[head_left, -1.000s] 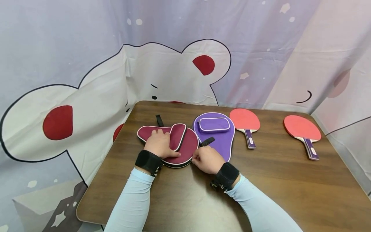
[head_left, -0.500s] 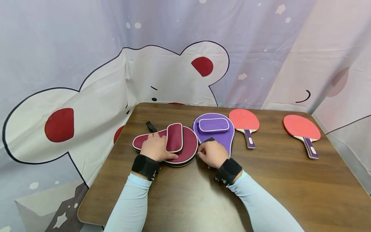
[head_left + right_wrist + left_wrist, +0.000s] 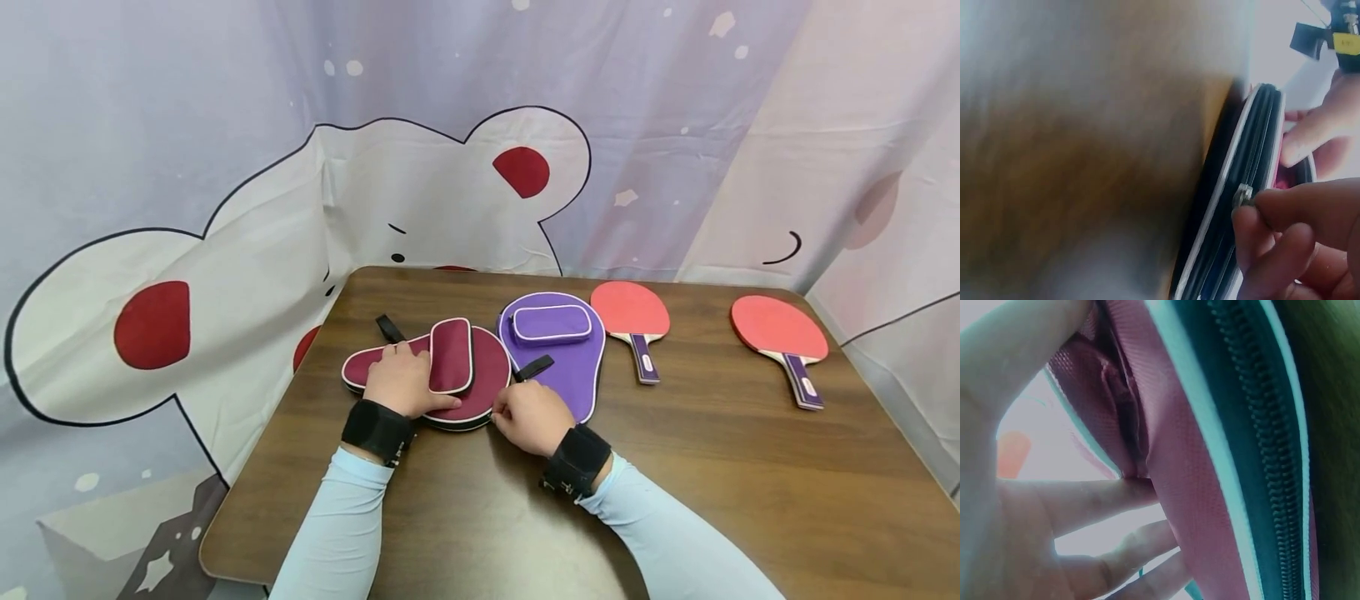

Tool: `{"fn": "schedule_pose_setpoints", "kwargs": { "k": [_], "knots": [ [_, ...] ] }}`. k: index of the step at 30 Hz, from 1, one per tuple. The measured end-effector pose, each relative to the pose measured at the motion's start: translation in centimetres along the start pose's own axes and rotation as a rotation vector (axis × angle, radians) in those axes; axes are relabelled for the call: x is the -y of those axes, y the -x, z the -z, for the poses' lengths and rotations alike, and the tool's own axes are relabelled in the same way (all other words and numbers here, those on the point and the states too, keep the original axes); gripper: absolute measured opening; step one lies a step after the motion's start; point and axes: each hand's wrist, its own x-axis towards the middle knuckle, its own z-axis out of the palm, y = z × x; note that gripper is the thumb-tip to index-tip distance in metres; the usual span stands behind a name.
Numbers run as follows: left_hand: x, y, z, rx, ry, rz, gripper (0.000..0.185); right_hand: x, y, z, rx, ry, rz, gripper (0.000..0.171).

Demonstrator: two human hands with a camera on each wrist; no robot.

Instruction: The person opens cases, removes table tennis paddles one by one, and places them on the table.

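I see the maroon paddle case [image 3: 438,371] lying left of centre on the table [image 3: 712,467], well back from the near edge, touching the purple case [image 3: 558,350]. My left hand [image 3: 405,385] presses it with flat fingers; my right hand [image 3: 525,417] pinches the zipper pull [image 3: 1242,195] (metal tab between fingertips). Since half a second ago, the right hand has slid nearer along the rim.
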Motion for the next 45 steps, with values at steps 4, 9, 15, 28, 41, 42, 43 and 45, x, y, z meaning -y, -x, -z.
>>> {"fn": "schedule_pose_setpoints", "kwargs": {
  "k": [4,9,15,28,41,42,43,45],
  "knots": [
    [0.2,-0.1,0.1,0.001,0.006,-0.001,0.101,-1.0,-0.2,0.3,0.011,-0.022,-0.045,0.018],
    [0.2,0.4,0.3,-0.015,0.003,-0.006,0.096,-2.3,-0.4,0.8,0.007,-0.036,-0.127,0.018],
    [0.1,0.6,0.4,-0.05,0.012,-0.033,0.088,-2.4,-0.5,0.8,-0.029,-0.023,-0.145,0.019],
    [0.3,0.5,0.5,-0.068,0.013,-0.037,0.091,-0.6,-0.5,0.7,-0.021,-0.001,-0.069,0.016],
    [0.3,1.2,0.4,-0.067,0.03,-0.037,0.078,-1.3,-0.3,0.4,-0.022,-0.004,-0.132,0.019],
    [0.3,1.3,0.3,-0.072,0.026,-0.036,0.078,-1.0,-0.2,0.2,-0.023,-0.006,-0.114,0.019],
    [0.3,1.3,0.2,-0.074,0.024,-0.034,0.079,-0.7,-0.1,0.0,-0.026,-0.004,-0.092,0.02],
    [0.4,1.4,0.1,-0.079,0.022,-0.031,0.08,-0.2,0.0,-0.3,-0.036,0.008,-0.053,0.02]
  ]
}}
